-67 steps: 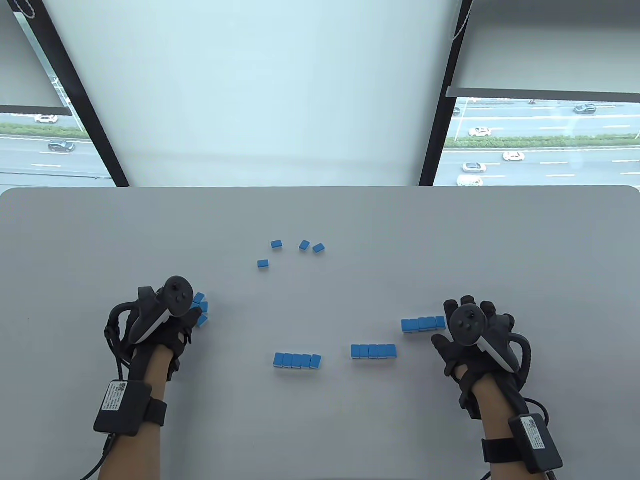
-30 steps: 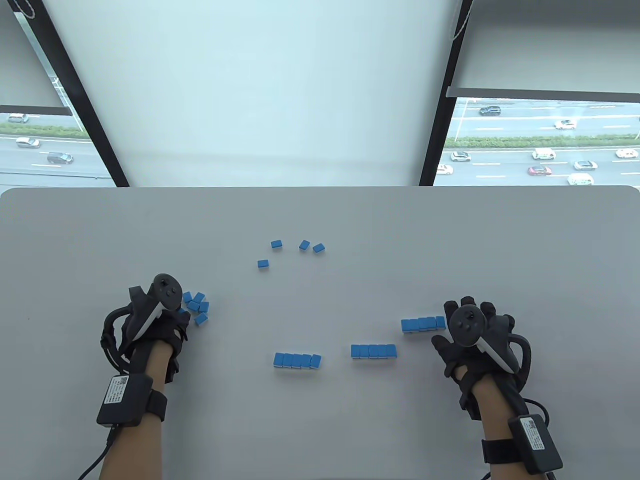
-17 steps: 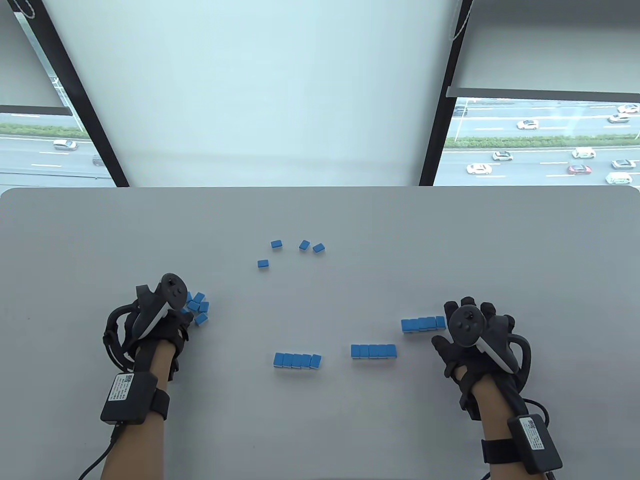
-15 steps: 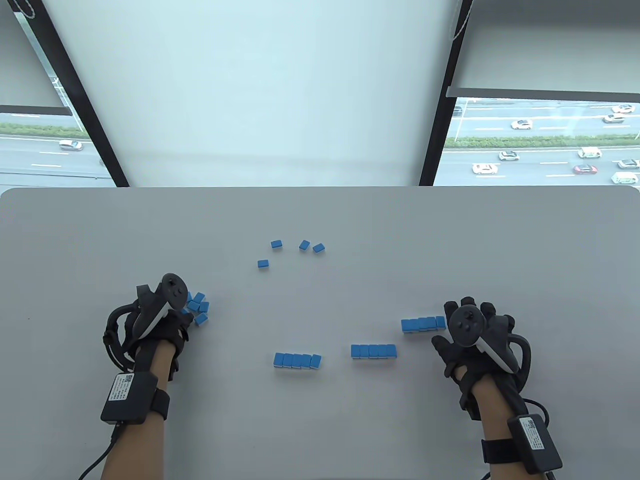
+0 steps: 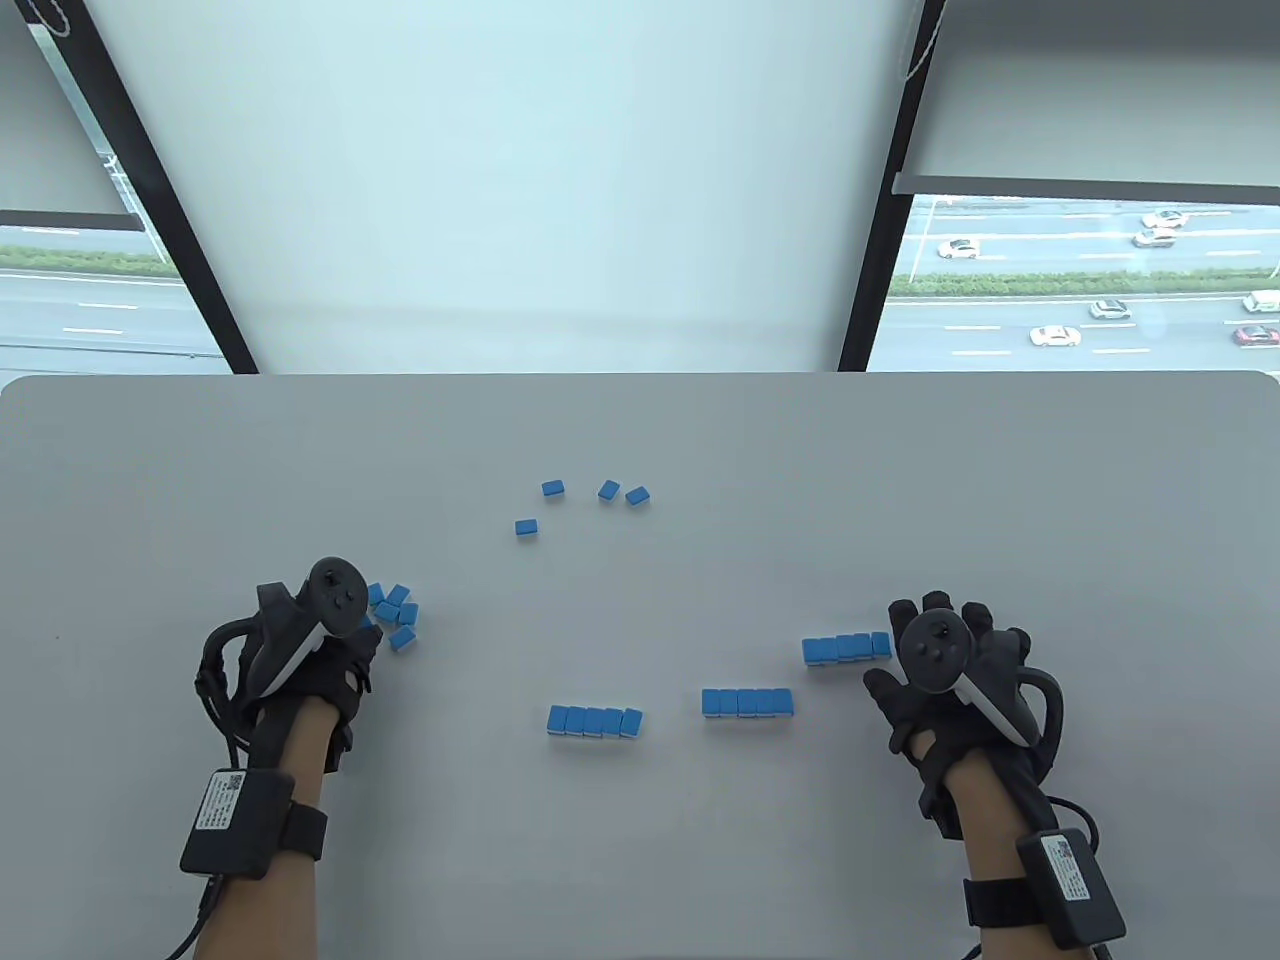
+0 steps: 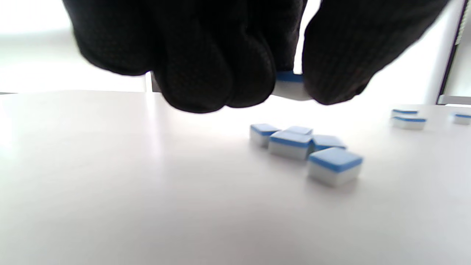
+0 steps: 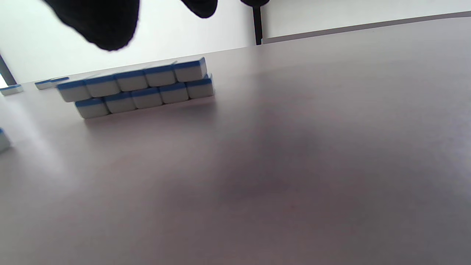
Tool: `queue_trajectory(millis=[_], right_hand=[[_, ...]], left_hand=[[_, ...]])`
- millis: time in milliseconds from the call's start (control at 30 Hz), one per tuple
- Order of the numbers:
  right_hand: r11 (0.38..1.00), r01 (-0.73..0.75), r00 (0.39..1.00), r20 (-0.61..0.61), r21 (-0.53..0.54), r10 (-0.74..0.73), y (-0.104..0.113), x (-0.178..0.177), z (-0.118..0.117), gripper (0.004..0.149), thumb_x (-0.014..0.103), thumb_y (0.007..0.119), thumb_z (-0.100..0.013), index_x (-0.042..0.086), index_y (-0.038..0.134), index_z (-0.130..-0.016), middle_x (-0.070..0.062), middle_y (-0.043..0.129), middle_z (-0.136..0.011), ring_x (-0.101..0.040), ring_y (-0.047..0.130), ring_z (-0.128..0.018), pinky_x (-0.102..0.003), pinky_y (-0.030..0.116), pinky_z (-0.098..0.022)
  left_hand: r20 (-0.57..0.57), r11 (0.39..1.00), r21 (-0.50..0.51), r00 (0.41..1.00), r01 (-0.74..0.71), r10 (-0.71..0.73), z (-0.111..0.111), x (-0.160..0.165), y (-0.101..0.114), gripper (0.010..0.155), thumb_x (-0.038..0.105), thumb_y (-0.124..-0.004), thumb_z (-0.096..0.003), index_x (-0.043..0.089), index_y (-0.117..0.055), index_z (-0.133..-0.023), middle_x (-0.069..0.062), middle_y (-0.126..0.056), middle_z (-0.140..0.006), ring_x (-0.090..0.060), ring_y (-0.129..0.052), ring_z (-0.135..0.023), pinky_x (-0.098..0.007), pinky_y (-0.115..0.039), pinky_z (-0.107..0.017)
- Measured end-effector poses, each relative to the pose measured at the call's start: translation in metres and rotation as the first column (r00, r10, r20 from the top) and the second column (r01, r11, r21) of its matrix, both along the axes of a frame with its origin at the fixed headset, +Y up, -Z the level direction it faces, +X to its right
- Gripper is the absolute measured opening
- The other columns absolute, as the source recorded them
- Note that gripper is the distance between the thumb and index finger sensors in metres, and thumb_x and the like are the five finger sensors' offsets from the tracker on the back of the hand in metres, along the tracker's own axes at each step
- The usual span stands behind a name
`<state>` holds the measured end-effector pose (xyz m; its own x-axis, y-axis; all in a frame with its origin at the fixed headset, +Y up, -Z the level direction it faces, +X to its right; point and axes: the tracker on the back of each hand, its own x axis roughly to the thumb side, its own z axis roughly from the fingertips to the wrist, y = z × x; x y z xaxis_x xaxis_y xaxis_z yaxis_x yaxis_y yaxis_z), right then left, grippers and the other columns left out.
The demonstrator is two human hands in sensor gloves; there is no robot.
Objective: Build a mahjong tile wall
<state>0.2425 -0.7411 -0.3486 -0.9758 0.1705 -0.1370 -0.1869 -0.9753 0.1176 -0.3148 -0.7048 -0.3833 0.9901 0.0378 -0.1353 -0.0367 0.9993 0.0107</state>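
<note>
My left hand (image 5: pixel 340 640) pinches one blue-backed mahjong tile (image 6: pixel 290 85) between thumb and fingers, lifted just above the table, beside a loose cluster of tiles (image 5: pixel 395 612), which also shows in the left wrist view (image 6: pixel 305 147). Three tile rows lie at front: a left row (image 5: pixel 595 721), a middle row (image 5: pixel 747 702) and a right row (image 5: pixel 845 648). The right wrist view shows the right row as a two-layer stack (image 7: pixel 138 88). My right hand (image 5: pixel 950 660) rests open and flat on the table just right of that stack, holding nothing.
Several loose tiles (image 5: pixel 595 500) lie farther back at the table's middle. The grey table (image 5: pixel 900 480) ends at a far edge below the windows. Cables trail from both wrists at the near edge.
My left hand has drawn back slightly left and toward me from the tile cluster, with a tile pinched in its fingers. The right hand and the rows have not moved.
</note>
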Motion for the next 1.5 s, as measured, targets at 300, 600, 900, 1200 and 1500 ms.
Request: queue_trajectory(millis=[300, 600, 900, 1200, 1500], right_hand=[[1.0, -0.002, 1.0, -0.008, 0.0, 0.002, -0.001, -0.001, -0.001, 0.078, 0.059, 0.071, -0.041, 0.032, 0.037, -0.105, -0.002, 0.023, -0.113, -0.043, 0.019, -0.1, -0.065, 0.012, -0.064], [1.0, 0.003, 1.0, -0.013, 0.008, -0.003, 0.001, -0.002, 0.0, 0.078, 0.059, 0.071, -0.041, 0.032, 0.037, -0.105, -0.002, 0.024, -0.113, -0.043, 0.019, -0.1, -0.065, 0.012, -0.064], [1.0, 0.0, 1.0, -0.017, 0.006, 0.0, 0.0, -0.003, 0.0, 0.077, 0.059, 0.071, -0.041, 0.032, 0.036, -0.105, -0.002, 0.023, -0.113, -0.043, 0.019, -0.1, -0.065, 0.012, -0.064], [1.0, 0.0, 1.0, -0.012, 0.005, 0.0, 0.0, -0.002, 0.0, 0.078, 0.059, 0.071, -0.041, 0.032, 0.036, -0.105, -0.002, 0.023, -0.113, -0.043, 0.019, -0.1, -0.065, 0.012, -0.064], [1.0, -0.007, 1.0, -0.013, 0.005, 0.007, 0.0, -0.003, 0.0, 0.078, 0.059, 0.071, -0.041, 0.032, 0.036, -0.105, -0.002, 0.023, -0.113, -0.043, 0.018, -0.1, -0.065, 0.012, -0.064]], left_hand=[[0.337, 0.998, -0.054, 0.941, -0.024, 0.041, 0.008, 0.065, -0.004, 0.059, 0.052, -0.09, -0.0371, 0.031, -0.081, -0.091, 0.008, -0.094, -0.076, -0.019, -0.099, -0.06, -0.05, -0.082, -0.055], [0.389, 0.963, -0.229, 0.92, 0.144, -0.045, 0.005, 0.09, -0.034, 0.056, 0.053, -0.094, -0.0355, 0.037, -0.084, -0.088, 0.01, -0.097, -0.076, -0.018, -0.1, -0.063, -0.05, -0.082, -0.056], [0.373, 0.955, -0.272, 0.928, 0.121, -0.012, 0.004, 0.086, -0.033, 0.062, 0.054, -0.094, -0.0356, 0.034, -0.079, -0.093, 0.008, -0.093, -0.081, -0.019, -0.098, -0.067, -0.05, -0.081, -0.058], [0.3, 0.991, -0.127, 0.954, 0.042, -0.002, 0.008, 0.055, 0.001, 0.067, 0.051, -0.094, -0.0355, 0.039, -0.072, -0.097, 0.006, -0.086, -0.092, -0.022, -0.094, -0.075, -0.052, -0.077, -0.062], [0.207, 0.98, -0.194, 0.978, 0.051, -0.01, -0.004, 0.023, -0.025, 0.074, 0.044, -0.096, -0.0368, 0.047, -0.061, -0.101, 0.001, -0.069, -0.106, -0.027, -0.083, -0.087, -0.057, -0.069, -0.067]])
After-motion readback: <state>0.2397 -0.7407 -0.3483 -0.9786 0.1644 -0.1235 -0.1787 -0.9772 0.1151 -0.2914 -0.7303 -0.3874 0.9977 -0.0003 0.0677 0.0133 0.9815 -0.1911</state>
